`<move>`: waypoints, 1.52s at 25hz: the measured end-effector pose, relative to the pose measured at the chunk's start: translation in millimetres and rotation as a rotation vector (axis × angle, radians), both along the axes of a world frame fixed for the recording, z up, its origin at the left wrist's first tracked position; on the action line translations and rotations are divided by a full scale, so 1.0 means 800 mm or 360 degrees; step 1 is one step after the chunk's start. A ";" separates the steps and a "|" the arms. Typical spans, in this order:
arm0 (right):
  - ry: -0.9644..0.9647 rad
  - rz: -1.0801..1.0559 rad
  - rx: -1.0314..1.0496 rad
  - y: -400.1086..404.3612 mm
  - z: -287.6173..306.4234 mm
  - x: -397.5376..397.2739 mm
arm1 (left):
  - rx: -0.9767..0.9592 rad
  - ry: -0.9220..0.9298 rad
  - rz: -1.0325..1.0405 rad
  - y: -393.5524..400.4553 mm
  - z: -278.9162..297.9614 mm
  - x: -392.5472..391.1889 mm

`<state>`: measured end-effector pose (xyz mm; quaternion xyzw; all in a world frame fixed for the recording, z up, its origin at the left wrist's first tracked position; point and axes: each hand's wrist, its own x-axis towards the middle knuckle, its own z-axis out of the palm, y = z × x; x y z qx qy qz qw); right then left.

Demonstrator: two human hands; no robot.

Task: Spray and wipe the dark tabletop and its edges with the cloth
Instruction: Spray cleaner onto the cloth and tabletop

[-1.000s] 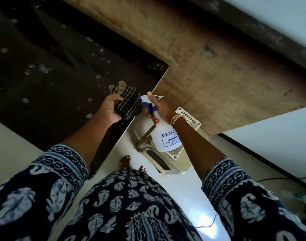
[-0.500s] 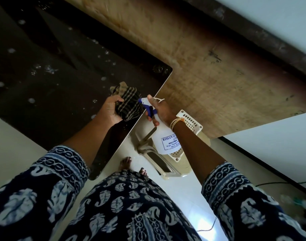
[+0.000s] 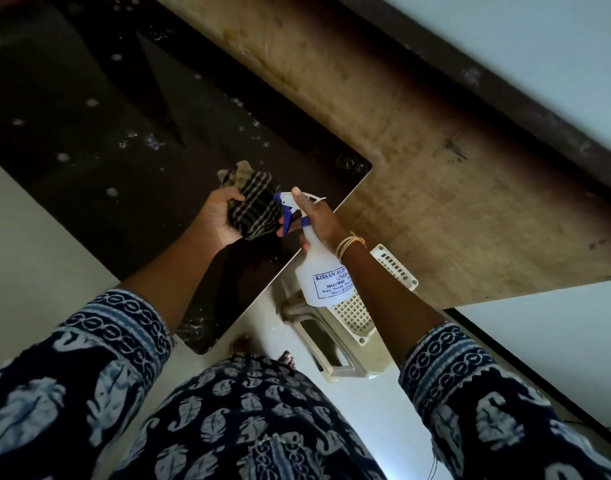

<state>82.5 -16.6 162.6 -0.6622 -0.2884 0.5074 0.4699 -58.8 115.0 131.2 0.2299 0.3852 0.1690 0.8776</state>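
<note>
**Holding cloth and spray bottle over the wet tabletop**

Stretching across the left and far side of the scene, the dark tabletop (image 3: 99,161) is showing scattered droplets and foam spots, and its pale edge (image 3: 318,237) is running diagonally from a rounded far corner down toward the person. Hovering above the near-right part of that surface, the left hand (image 3: 219,220) is curling its fingers around a bunched, dark striped cloth (image 3: 255,206), gripping it in the palm. Just to the right of the cloth, almost touching it, the right hand (image 3: 314,220) is wrapping around the neck of a white spray bottle (image 3: 323,271), with fingers sitting at the blue trigger (image 3: 288,220) and the nozzle pointing left at the cloth. The bottle's body is hanging down past the table edge, over a beige plastic stool (image 3: 349,327) that is lying on the pale floor (image 3: 383,427). Farther right, a worn brown board (image 3: 453,168) is leaning behind the table. Patterned sleeves are framing the near view.
</note>
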 end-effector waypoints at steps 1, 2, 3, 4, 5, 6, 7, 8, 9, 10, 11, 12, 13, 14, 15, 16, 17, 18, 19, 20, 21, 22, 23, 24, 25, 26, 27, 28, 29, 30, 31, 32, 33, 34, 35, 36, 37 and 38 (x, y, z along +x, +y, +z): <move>-0.0023 0.0016 0.0006 0.009 0.002 -0.006 | 0.0001 0.0003 0.0014 0.009 0.001 -0.008; -0.0035 0.0034 0.0011 0.023 0.006 -0.016 | 0.0015 0.0003 0.0024 0.025 0.002 -0.020; -0.0028 0.0046 0.0020 0.037 0.011 -0.026 | 0.0041 0.0002 0.0028 0.039 0.004 -0.030; -0.0005 0.0038 0.0023 0.042 0.014 -0.028 | 0.0041 0.0001 0.0035 0.044 0.006 -0.033; -0.0004 0.0034 0.0024 0.048 0.016 -0.031 | 0.0036 -0.0027 0.0040 0.050 0.007 -0.037; -0.0017 0.0031 0.0025 0.061 0.017 -0.040 | 0.0035 0.0002 0.0049 0.064 0.008 -0.047; -0.0036 0.0036 0.0031 0.079 0.014 -0.053 | 0.0051 0.0027 0.0057 0.082 0.008 -0.060; -0.0046 0.0046 0.0038 0.097 0.012 -0.068 | 0.0071 0.0041 0.0049 0.101 0.006 -0.074; -0.0055 0.0046 0.0042 0.114 0.010 -0.082 | 0.0079 0.0040 0.0027 0.121 0.005 -0.088; -0.0044 0.0028 0.0047 0.132 0.007 -0.096 | 0.0076 0.0051 0.0001 0.139 0.006 -0.101; -0.0030 0.0006 0.0052 0.150 0.004 -0.110 | 0.0087 0.0088 -0.0018 0.158 0.006 -0.114; -0.0016 -0.0013 0.0055 0.167 0.003 -0.126 | 0.0087 0.0131 -0.0035 0.176 0.006 -0.126; -0.0002 -0.0033 0.0051 0.183 0.002 -0.140 | 0.0085 0.0136 -0.0069 0.192 0.007 -0.138; 0.0025 -0.0071 0.0047 0.197 -0.001 -0.152 | 0.0084 0.0143 -0.0105 0.205 0.008 -0.148; 0.0042 -0.0116 0.0041 0.208 -0.004 -0.162 | 0.0078 0.0128 -0.0128 0.218 0.007 -0.157; 0.0050 -0.0162 0.0039 0.221 -0.006 -0.173 | 0.0067 0.0114 -0.0155 0.233 0.008 -0.167; 0.0036 -0.0193 0.0038 0.235 -0.009 -0.183 | 0.0055 0.0099 -0.0177 0.246 0.009 -0.177; 0.0005 -0.0205 0.0033 0.248 -0.010 -0.193 | 0.0041 0.0087 -0.0194 0.258 0.011 -0.186; -0.0041 -0.0207 0.0014 0.260 -0.013 -0.201 | 0.0027 0.0099 -0.0199 0.270 0.010 -0.194; -0.0073 -0.0213 -0.0007 0.272 -0.017 -0.208 | 0.0011 0.0097 -0.0196 0.281 0.009 -0.201; -0.0091 -0.0215 -0.0027 0.282 -0.020 -0.214 | -0.0002 0.0091 -0.0182 0.291 0.007 -0.207; -0.0103 -0.0208 -0.0038 0.290 -0.023 -0.217 | -0.0011 0.0072 -0.0178 0.298 0.008 -0.212; -0.0096 -0.0190 -0.0031 0.298 -0.025 -0.219 | -0.0006 0.0057 -0.0170 0.306 0.007 -0.215; -0.0077 -0.0166 -0.0017 0.305 -0.026 -0.222 | 0.0000 0.0054 -0.0161 0.316 0.006 -0.218; -0.0047 -0.0154 -0.0010 0.311 -0.026 -0.224 | 0.0003 0.0055 -0.0146 0.324 0.005 -0.221; -0.0018 -0.0154 0.0003 0.318 -0.025 -0.226 | 0.0010 0.0056 -0.0123 0.330 0.004 -0.222; -0.0006 -0.0152 0.0022 0.324 -0.025 -0.226 | 0.0024 0.0083 -0.0091 0.334 0.002 -0.222; -0.0018 -0.0146 0.0040 0.329 -0.026 -0.225 | 0.0032 0.0095 -0.0075 0.337 0.001 -0.221; -0.0054 -0.0144 0.0037 0.335 -0.029 -0.223 | 0.0032 0.0092 -0.0080 0.339 0.000 -0.218; -0.0112 -0.0155 0.0021 0.340 -0.032 -0.220 | 0.0037 0.0072 -0.0104 0.341 0.001 -0.216; -0.0166 -0.0173 0.0002 0.343 -0.035 -0.218 | 0.0046 0.0066 -0.0116 0.344 0.000 -0.212; -0.0193 -0.0195 -0.0008 0.347 -0.039 -0.214 | 0.0056 0.0065 -0.0127 0.347 0.001 -0.207; -0.0180 -0.0215 -0.0009 0.350 -0.043 -0.210 | 0.0054 0.0063 -0.0125 0.350 0.000 -0.202; -0.0164 -0.0221 -0.0006 0.352 -0.045 -0.204 | 0.0042 0.0061 -0.0121 0.353 0.000 -0.196; -0.0154 -0.0214 -0.0001 0.354 -0.043 -0.198 | 0.0035 0.0071 -0.0120 0.356 0.002 -0.190; -0.0159 -0.0195 -0.0003 0.356 -0.041 -0.192 | 0.0034 0.0080 -0.0121 0.359 0.004 -0.184; -0.0174 -0.0175 -0.0020 0.358 -0.039 -0.185 | 0.0027 0.0084 -0.0121 0.362 0.004 -0.180; -0.0196 -0.0153 -0.0045 0.360 -0.039 -0.178 | 0.0017 0.0091 -0.0118 0.366 0.003 -0.177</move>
